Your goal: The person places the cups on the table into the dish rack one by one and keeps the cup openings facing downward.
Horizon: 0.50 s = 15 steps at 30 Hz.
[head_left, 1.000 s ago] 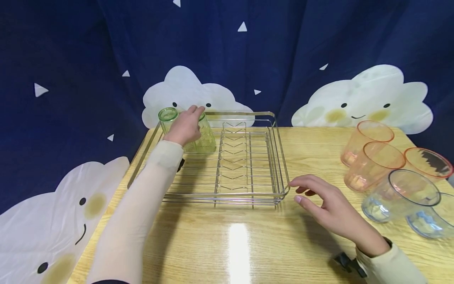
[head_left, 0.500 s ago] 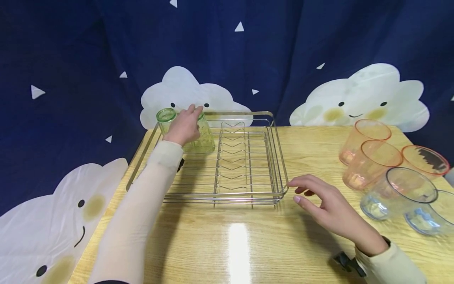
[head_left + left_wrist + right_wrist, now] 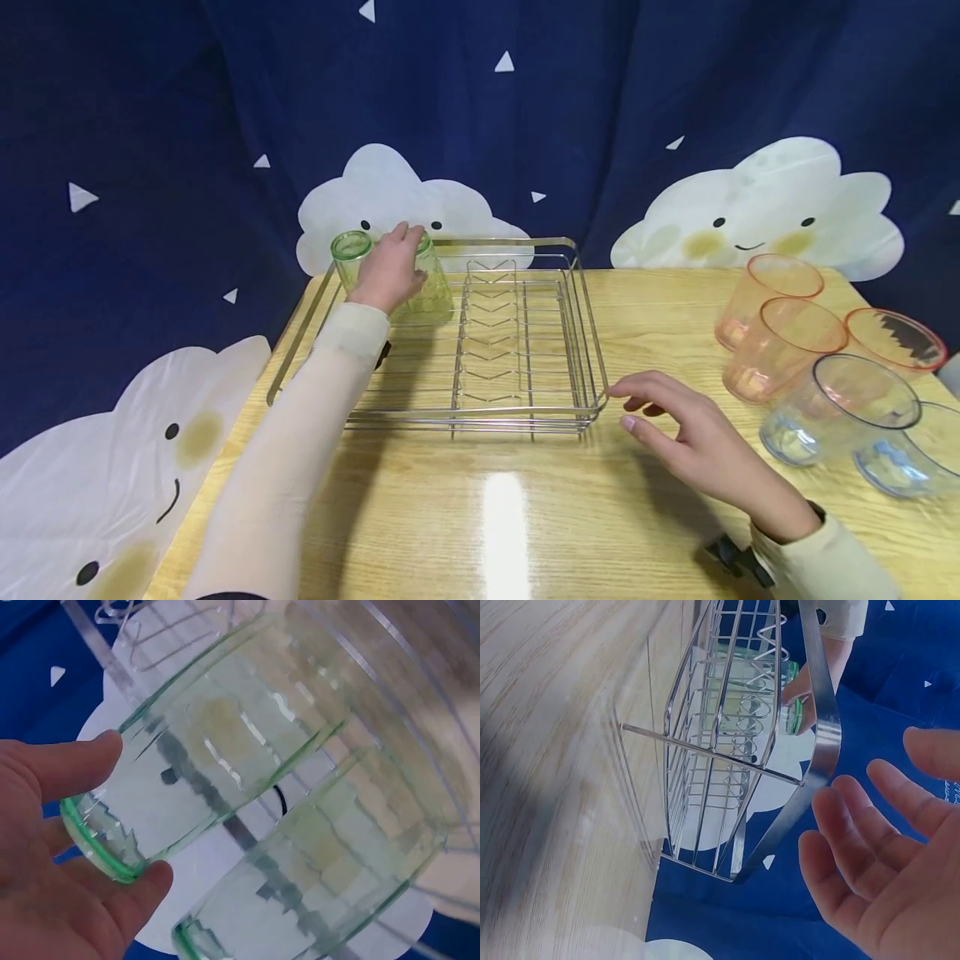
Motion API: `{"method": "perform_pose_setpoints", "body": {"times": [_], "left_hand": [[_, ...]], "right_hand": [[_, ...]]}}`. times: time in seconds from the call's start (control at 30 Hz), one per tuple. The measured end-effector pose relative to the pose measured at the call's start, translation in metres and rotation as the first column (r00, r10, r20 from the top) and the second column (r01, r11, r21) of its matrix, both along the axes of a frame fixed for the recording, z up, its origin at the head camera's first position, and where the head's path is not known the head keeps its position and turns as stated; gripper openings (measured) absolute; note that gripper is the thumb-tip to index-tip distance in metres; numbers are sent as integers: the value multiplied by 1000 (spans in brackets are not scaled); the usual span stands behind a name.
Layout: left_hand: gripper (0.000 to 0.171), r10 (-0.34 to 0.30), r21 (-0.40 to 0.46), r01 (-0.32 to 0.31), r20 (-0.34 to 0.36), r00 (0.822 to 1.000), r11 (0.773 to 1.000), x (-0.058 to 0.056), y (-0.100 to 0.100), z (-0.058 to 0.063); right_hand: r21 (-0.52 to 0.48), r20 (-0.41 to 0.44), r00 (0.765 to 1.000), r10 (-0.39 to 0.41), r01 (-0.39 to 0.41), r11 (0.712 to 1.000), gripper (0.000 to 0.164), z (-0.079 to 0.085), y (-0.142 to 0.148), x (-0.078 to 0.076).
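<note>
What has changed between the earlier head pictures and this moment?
Nothing clearly moved, apart from a slight shift of the whole head view; nothing visibly newly taken or let go. The left hand stays round the base of an upturned green glass in the wire rack; the right hand stays by its near right corner. The orange glasses and blue glasses stay put.

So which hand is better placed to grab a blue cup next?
Probably the right hand: it holds nothing and is nearer the blue cup, while the left hand grips a green cup.
</note>
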<state>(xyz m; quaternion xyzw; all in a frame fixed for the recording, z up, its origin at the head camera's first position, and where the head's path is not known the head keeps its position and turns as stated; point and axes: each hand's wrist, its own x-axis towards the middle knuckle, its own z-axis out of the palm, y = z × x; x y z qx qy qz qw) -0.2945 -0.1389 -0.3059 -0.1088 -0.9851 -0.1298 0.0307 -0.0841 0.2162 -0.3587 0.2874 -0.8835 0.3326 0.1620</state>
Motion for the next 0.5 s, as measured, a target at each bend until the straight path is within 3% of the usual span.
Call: {"method": "perform_pose_setpoints", "body": {"times": [0.17,0.5], "left_hand": [[74,5,38,-5,-3,1000,999,1,-4,-4],[73,-11,53,14,-47,999,999,10,2,2]], "right_hand": [[5,4,1000,7,-7,1000,36,0,0,-2],[3,3,1000,1,-1,1000,40,-4,-1,-1]]}}
